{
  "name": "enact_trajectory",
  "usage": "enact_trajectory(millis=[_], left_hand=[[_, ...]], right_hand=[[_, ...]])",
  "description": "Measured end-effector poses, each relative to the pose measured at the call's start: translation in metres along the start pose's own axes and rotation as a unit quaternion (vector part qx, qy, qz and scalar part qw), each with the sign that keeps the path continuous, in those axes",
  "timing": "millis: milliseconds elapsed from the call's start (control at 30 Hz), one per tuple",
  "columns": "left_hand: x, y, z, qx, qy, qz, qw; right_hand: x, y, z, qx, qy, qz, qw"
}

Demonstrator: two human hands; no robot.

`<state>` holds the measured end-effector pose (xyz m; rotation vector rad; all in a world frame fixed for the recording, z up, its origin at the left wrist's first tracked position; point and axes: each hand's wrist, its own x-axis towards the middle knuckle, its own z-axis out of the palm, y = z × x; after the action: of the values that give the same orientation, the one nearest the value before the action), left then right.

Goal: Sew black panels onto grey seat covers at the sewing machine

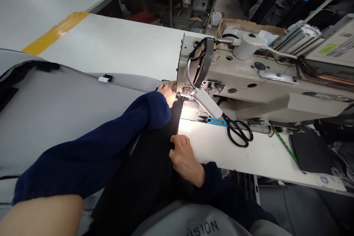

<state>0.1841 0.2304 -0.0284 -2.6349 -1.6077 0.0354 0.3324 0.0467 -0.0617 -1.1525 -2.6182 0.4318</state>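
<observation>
My left hand [168, 92] lies flat on black fabric [149, 166] right beside the needle area of the beige sewing machine [249, 81], fingers stretched out. My right hand [184, 158] rests on the right edge of the same black fabric, fingers curled and pressed onto the cloth edge. A large grey fabric piece [63, 107] spreads to the left under my blue sleeve. The machine's small lamp [207, 103] lights the white table just right of the needle.
Black scissors [239, 132] and a blue thread snipper [215, 121] lie on the white table [235, 155] under the machine arm. A yellow stripe [55, 32] marks the table at the far left. Dark fabric piles and another workstation stand behind.
</observation>
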Motion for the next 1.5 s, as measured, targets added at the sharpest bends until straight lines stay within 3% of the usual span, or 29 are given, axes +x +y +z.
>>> enact_trajectory(millis=[100,233,433,533,900,1067,1133,1200,1267,1300,1400,1500], left_hand=[[-0.030,0.019,-0.010,0.005,0.007,0.001,1.000],[-0.064,0.044,-0.017,-0.019,-0.080,-0.038,0.996],[-0.066,0.056,-0.029,0.010,-0.214,-0.053,0.975],[-0.063,0.060,-0.029,0.008,-0.251,-0.058,0.966],[-0.034,0.075,-0.020,-0.042,-0.205,-0.114,0.971],[-0.041,0.074,-0.009,-0.071,-0.163,-0.120,0.977],[-0.049,0.075,-0.001,-0.081,-0.122,-0.114,0.983],[-0.057,0.075,0.008,-0.087,-0.072,-0.103,0.988],[-0.061,0.075,0.014,-0.091,-0.038,-0.095,0.991],[-0.062,0.074,0.015,-0.093,-0.031,-0.095,0.991],[-0.062,0.070,0.011,-0.120,-0.042,-0.101,0.987],[-0.065,0.066,-0.001,-0.216,-0.079,-0.095,0.969]], right_hand=[[-0.002,-0.003,0.002,-0.012,0.028,-0.014,0.999],[-0.003,-0.003,-0.001,-0.028,0.048,-0.082,0.995],[-0.004,0.002,-0.009,-0.073,0.028,-0.132,0.988],[-0.005,0.002,-0.010,-0.085,0.038,-0.140,0.986],[0.012,0.030,-0.010,-0.096,0.045,-0.144,0.984],[0.003,0.067,-0.030,0.000,0.039,-0.183,0.982],[-0.007,0.090,-0.047,-0.005,0.087,-0.101,0.991],[-0.013,0.116,-0.066,-0.082,0.126,0.022,0.988],[-0.013,0.138,-0.085,-0.183,0.101,0.089,0.974],[-0.010,0.148,-0.093,-0.227,0.068,0.090,0.967],[0.001,0.167,-0.106,-0.307,-0.039,0.029,0.951],[0.006,0.169,-0.103,-0.327,-0.062,0.010,0.943]])
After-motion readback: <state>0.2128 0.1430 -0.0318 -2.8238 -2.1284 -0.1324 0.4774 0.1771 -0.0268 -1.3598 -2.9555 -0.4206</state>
